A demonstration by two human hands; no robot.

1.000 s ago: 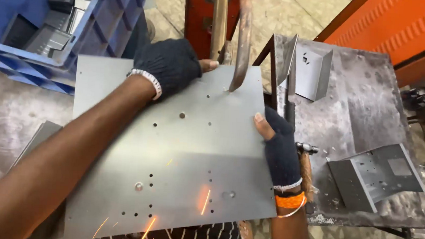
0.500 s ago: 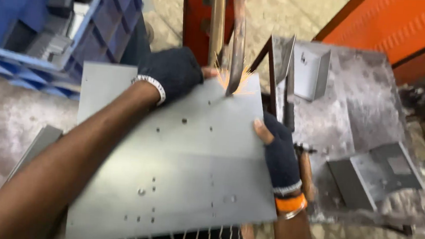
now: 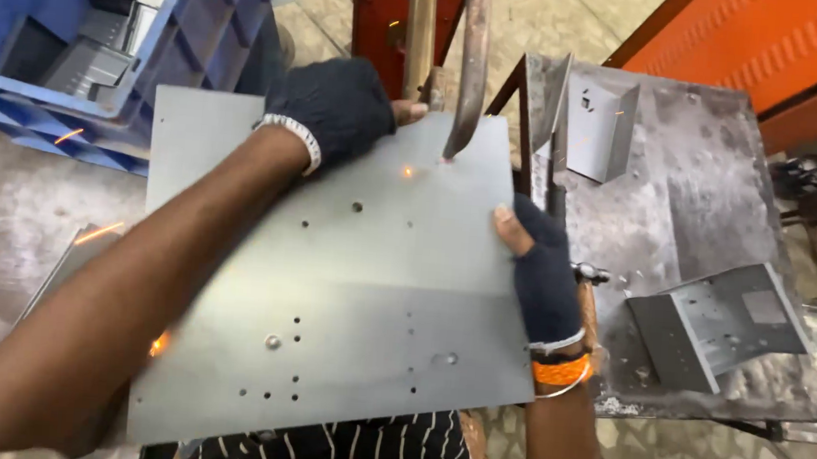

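Even, soft daylight-like lighting; sharp in the middle, slight stretch toward the edges.

The grey metal sheet (image 3: 347, 292) is lit flatly, with a pale sheen toward 12 o'clock near the curved electrode arm (image 3: 470, 66) and no hard glare. Shadows are faint and diffuse; the left hand (image 3: 335, 109) and its forearm throw only a weak shade toward 7 o'clock. Small orange sparks glow at 9 o'clock and near the lower left. The steel table (image 3: 697, 211) at 3 o'clock shows dull mottled reflections. The blue crate (image 3: 152, 58) at 10 o'clock is slightly soft, and the forearm at 8 o'clock blurs.
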